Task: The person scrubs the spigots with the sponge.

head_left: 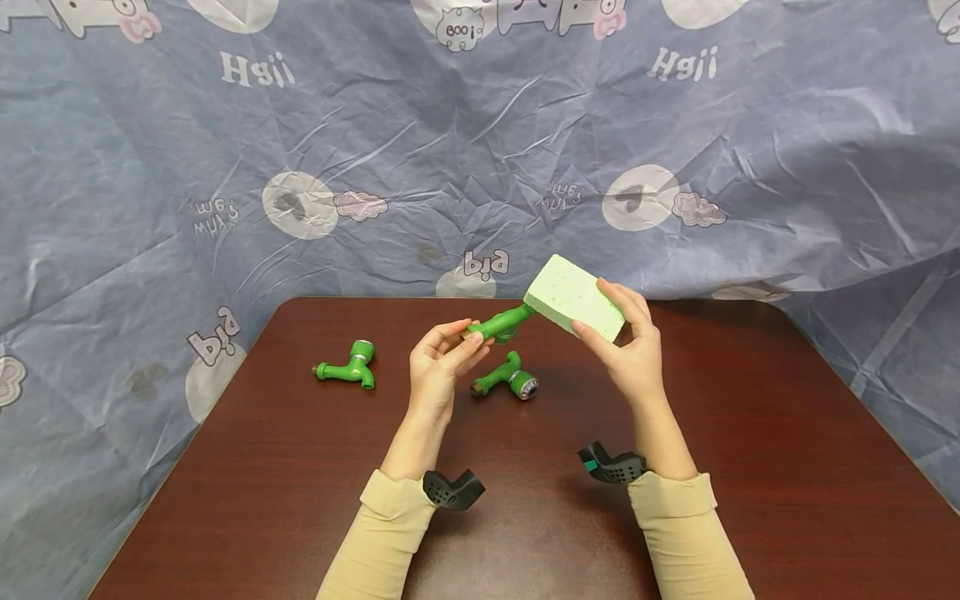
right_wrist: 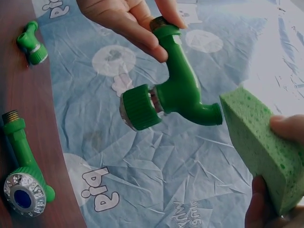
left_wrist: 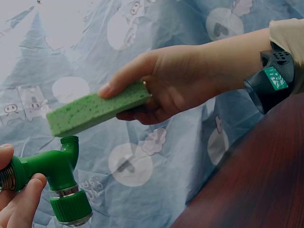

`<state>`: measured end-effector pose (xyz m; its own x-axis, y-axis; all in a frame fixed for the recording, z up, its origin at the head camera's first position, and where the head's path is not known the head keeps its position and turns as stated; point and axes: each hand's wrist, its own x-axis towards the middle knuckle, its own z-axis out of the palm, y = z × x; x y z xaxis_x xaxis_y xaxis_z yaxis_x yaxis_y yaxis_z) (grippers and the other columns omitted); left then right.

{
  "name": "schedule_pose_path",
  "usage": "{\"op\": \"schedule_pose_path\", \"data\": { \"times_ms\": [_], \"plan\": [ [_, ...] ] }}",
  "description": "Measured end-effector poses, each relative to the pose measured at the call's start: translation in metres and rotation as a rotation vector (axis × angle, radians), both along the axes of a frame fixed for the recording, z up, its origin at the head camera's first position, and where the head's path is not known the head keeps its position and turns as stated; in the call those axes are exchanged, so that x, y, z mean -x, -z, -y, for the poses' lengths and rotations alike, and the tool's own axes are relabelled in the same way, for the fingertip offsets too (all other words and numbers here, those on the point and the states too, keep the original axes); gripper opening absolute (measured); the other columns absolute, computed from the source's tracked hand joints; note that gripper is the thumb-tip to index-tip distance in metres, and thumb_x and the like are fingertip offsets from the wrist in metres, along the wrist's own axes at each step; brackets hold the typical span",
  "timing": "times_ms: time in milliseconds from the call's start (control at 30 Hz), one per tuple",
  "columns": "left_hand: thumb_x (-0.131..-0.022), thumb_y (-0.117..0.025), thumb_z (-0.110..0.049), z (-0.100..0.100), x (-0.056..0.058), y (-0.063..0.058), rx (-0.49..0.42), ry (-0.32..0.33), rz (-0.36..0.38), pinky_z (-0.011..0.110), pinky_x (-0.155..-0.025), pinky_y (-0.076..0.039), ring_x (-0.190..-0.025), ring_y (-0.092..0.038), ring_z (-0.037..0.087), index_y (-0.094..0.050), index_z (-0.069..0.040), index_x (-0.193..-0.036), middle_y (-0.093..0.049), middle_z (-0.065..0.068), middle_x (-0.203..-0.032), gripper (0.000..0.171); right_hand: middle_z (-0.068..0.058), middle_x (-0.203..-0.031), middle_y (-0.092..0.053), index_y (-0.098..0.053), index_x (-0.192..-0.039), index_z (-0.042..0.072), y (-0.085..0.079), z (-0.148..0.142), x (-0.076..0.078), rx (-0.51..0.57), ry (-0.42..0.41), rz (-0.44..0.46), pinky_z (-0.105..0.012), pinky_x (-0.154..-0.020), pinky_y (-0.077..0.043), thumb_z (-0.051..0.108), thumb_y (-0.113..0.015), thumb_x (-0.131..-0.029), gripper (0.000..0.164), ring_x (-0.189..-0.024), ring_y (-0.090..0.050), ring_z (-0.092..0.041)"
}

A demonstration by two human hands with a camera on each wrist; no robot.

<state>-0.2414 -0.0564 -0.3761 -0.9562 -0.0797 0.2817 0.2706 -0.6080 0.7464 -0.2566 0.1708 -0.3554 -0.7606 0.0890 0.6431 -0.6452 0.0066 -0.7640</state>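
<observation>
Pinched by its threaded end between thumb and fingers of the left hand [head_left: 435, 360]: held tap [head_left: 506, 322], raised above the table [head_left: 285, 500], glossy green, with a smooth curved body and a ribbed round knob below. Clamped at one end between thumb and fingers of the right hand [head_left: 636, 354]: sponge [head_left: 576, 296], a pale green, pitted block with flat faces, tilted, between two and three o'clock from the held tap. Spout mouth right at the sponge's edge; contact or slight gap impossible to tell.

On dark, reddish, wood-grained table: left tap [head_left: 348, 370] towards nine o'clock, near tap [head_left: 501, 374] at six o'clock, the latter with a silvery, blue-centred knob face. Behind, at twelve, creased blue cloth [head_left: 480, 133] with pale prints.

Held tap's thread partly covered by fingertips; its knob mostly hidden in the head view. Left hand cut off in the left wrist view, right hand in the right.
</observation>
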Motion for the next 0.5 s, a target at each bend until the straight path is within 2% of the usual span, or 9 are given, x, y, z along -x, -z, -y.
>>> {"op": "schedule_pose_path", "data": {
  "times_ms": [67,167,300,400,500],
  "plan": [
    [-0.081,-0.061,0.015,0.000,0.000,0.000,0.004,-0.002,0.001,0.036,-0.076,-0.056,-0.079,-0.069,0.024,-0.068,-0.006,-0.096,-0.064,0.012,-0.096,0.027,-0.007,-0.123,-0.047,-0.053,-0.127,-0.006,-0.001,0.000,-0.001,0.009,-0.015,-0.001,-0.014,-0.070,-0.048,-0.019,-0.067,-0.072,0.058,-0.099,-0.052,-0.017],
    [-0.079,-0.062,0.017,0.000,0.000,0.000,0.019,-0.005,0.003,0.037,-0.077,-0.056,-0.078,-0.069,0.025,-0.066,0.003,-0.101,-0.062,0.015,-0.101,0.027,-0.009,-0.123,-0.047,-0.053,-0.127,-0.008,-0.005,0.003,-0.005,-0.035,-0.006,0.013,-0.013,-0.070,-0.048,-0.019,-0.068,-0.071,0.058,-0.099,-0.052,-0.016],
    [-0.076,-0.064,0.018,0.000,0.001,0.001,0.058,-0.022,0.012,0.036,-0.077,-0.056,-0.077,-0.069,0.024,-0.062,0.011,-0.106,-0.062,0.014,-0.101,0.031,-0.020,-0.123,-0.047,-0.053,-0.125,-0.011,-0.015,0.011,-0.015,-0.115,0.069,0.008,-0.012,-0.075,-0.044,-0.017,-0.071,-0.070,0.058,-0.104,-0.048,-0.015],
    [-0.074,-0.067,0.016,-0.001,0.001,0.001,0.104,-0.049,0.024,0.029,-0.075,-0.057,-0.077,-0.068,0.018,-0.064,0.009,-0.105,-0.064,0.009,-0.096,0.032,-0.027,-0.123,-0.045,-0.053,-0.124,-0.013,-0.022,0.015,-0.021,-0.126,0.126,0.006,-0.012,-0.076,-0.043,-0.017,-0.071,-0.070,0.057,-0.108,-0.045,-0.016],
    [-0.072,-0.070,0.014,-0.001,0.001,0.002,0.144,-0.072,0.027,0.025,-0.071,-0.055,-0.077,-0.066,0.015,-0.065,0.009,-0.105,-0.065,0.005,-0.092,0.034,-0.028,-0.122,-0.045,-0.053,-0.123,-0.013,-0.024,0.017,-0.024,-0.133,0.164,0.006,-0.012,-0.077,-0.043,-0.016,-0.072,-0.070,0.057,-0.109,-0.044,-0.015]
  ]
}}
